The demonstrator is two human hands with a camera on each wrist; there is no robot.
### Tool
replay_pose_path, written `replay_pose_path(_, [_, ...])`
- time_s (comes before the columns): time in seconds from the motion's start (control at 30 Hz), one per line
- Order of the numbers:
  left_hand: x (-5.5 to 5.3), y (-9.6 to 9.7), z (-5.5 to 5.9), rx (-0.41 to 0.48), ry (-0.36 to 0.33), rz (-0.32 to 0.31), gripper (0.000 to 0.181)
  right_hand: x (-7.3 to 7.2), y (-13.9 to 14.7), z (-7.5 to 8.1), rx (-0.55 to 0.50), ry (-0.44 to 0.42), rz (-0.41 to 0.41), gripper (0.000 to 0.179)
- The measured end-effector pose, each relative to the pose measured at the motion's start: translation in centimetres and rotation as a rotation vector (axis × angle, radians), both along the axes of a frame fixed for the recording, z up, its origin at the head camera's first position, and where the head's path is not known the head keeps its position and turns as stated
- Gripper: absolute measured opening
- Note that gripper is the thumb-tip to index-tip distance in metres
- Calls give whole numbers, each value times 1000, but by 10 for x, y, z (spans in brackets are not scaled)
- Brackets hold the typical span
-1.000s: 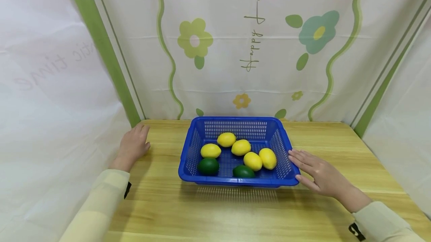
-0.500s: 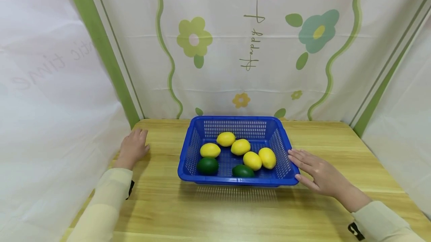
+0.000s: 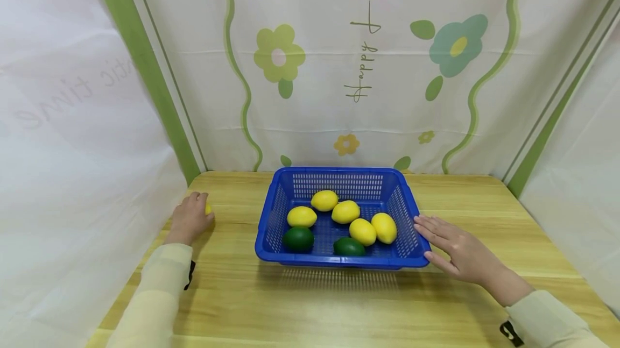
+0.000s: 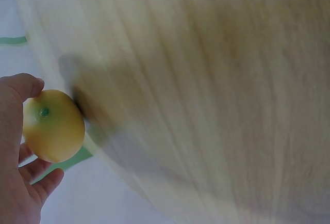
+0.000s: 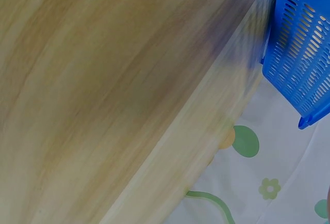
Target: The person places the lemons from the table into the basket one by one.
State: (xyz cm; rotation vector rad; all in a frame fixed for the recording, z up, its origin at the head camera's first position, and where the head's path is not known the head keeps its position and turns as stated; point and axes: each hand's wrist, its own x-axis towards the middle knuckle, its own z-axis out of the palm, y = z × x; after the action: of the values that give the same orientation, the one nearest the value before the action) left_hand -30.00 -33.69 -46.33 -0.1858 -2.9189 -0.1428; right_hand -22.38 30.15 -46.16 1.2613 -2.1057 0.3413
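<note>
My left hand is at the left side of the table, its thumb and fingers around a lemon. In the left wrist view, this lemon looks yellow-orange, with a green stem end facing the camera. Straight fingers of my right hand touch the right rim of a blue plastic basket. Inside the basket lie several lemons and two dark green oval fruits. From the right wrist, the basket's slotted side shows, while the right hand is almost wholly out of that view.
The basket stands mid-table on a light wood tabletop. White curtains with printed flowers hang behind the table and close it in at the left and right.
The left hand has shifted slightly on the table, and a yellow lemon now shows between its thumb and fingers. The right hand and basket stay in place.
</note>
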Motion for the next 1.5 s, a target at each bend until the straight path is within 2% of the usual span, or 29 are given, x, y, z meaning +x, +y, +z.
replay_pose_path(0.27, [0,-2,-5,38,-37,15,57,1,0,0,2,-6,-8,60])
replay_pose_path(0.67, [-4,-5,-12,38,-27,13,58,0,1,-1,2,-8,-8,59])
replay_pose_path(1.07, [-6,-7,-14,85,-64,20,60,-1,0,-1,-3,-11,-1,59])
replay_pose_path(1.5, [-8,-10,-17,95,-57,2,59,-1,1,0,5,-12,-13,59])
